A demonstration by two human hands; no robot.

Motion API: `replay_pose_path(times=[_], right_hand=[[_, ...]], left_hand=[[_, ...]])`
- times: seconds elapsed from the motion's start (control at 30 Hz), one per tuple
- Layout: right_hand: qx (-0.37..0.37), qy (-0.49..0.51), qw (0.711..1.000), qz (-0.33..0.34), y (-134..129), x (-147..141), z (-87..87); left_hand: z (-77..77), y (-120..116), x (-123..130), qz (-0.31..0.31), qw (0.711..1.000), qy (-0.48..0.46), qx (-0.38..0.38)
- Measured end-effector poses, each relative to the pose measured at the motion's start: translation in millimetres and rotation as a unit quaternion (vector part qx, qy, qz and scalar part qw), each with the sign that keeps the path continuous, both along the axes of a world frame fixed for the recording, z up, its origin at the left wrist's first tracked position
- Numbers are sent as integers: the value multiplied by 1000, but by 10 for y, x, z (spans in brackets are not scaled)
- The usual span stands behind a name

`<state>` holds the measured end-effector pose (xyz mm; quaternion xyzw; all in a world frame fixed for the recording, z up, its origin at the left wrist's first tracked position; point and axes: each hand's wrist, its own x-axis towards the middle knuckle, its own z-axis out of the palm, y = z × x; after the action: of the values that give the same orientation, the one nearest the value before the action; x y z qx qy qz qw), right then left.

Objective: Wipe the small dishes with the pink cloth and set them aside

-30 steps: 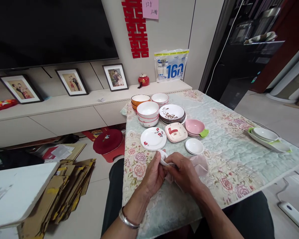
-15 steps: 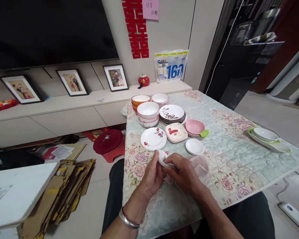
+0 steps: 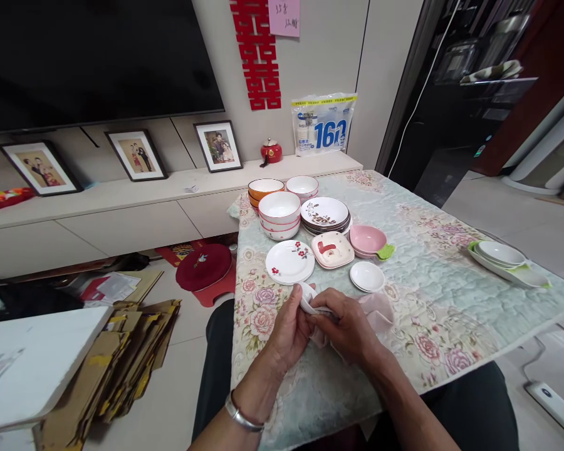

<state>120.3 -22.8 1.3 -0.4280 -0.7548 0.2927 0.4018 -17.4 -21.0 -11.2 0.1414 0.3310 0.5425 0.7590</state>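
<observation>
Above the near part of the table, my left hand (image 3: 289, 329) grips a small white dish (image 3: 306, 297) by its rim, thumb on top. My right hand (image 3: 350, 326) is closed on a pale pink cloth (image 3: 377, 311), with its fingers pressed against the dish; part of the cloth hangs out on both sides. Just beyond the hands lie small white saucers (image 3: 367, 276), stacked. A white plate with red flowers (image 3: 290, 262) sits to their left, and a squarish dish with a red picture (image 3: 333, 249) lies between them.
Behind stand white bowls (image 3: 279, 216), orange bowls (image 3: 266, 186), brown-flowered plates (image 3: 325, 213) and pink bowls (image 3: 368, 239). A long green-edged dish (image 3: 510, 268) holds small dishes near the table's right edge. Flattened cardboard (image 3: 122, 357) and a red stool (image 3: 203, 267) are on the floor, left.
Both hands stay in nearly the same place, still on the dish and cloth. The dish has shifted only very slightly. Everything else on the table is unmoved.
</observation>
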Motion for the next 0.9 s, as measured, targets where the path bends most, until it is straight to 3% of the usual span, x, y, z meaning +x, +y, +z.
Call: replay_pose_path(times=[0.13, 0.37, 0.5, 0.67, 0.9], right_hand=[[16, -3, 1000, -7, 9, -4, -26], [-5, 11, 1000, -20, -1, 26, -47], [1, 10, 1000, -5, -7, 0, -34], [32, 8, 999, 8, 7, -15, -41], [40, 15, 999, -1, 24, 16, -86]], left_hand=[[-7, 18, 1, -15, 999, -23, -23], [64, -46, 31, -10, 994, 70, 77], [28, -18, 8, 5, 999, 33, 11], [6, 22, -7, -25, 998, -44, -41], [50, -6, -5, -4, 999, 3, 45]])
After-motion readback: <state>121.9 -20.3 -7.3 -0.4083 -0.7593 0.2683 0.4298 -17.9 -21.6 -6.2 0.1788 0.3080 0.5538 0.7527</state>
